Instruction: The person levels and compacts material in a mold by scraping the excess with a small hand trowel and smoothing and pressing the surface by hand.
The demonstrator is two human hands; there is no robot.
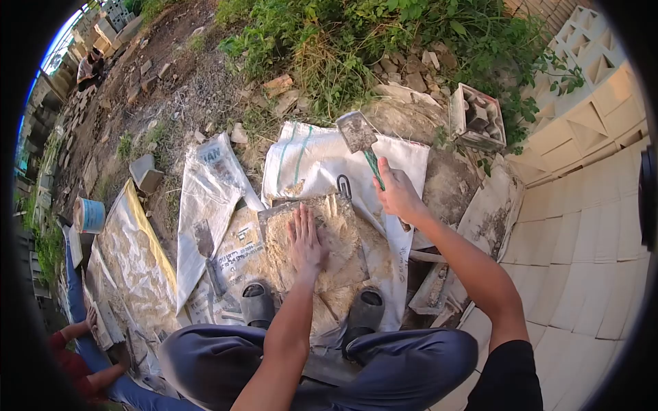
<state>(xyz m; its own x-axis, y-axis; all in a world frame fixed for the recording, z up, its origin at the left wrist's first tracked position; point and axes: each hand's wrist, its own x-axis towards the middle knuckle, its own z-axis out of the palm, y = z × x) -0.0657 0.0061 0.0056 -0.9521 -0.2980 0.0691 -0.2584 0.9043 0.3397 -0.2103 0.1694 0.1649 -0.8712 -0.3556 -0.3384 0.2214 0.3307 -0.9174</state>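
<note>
My left hand (pixel 306 240) lies flat, fingers stretched, on a square slab or mould (pixel 353 257) coated with tan, sand-like powder. A dark metal loop (pixel 344 186) sticks up at the slab's far edge. In my right hand (pixel 399 192) is a trowel with a green-wrapped handle, its flat, square, dirt-covered blade (pixel 357 131) raised above white sacks (pixel 397 161). The slab rests between my two grey sandals (pixel 257 304). To the left, a second flat-bladed trowel (pixel 205 250) lies on the sacking.
A white bucket (pixel 90 216) and a grey block (pixel 146 174) stand at the left. At lower left, another person's red sleeve (pixel 67 359) and hands show beside a board. A crate (pixel 478 118) sits at upper right, near stacked pale blocks (pixel 576 226).
</note>
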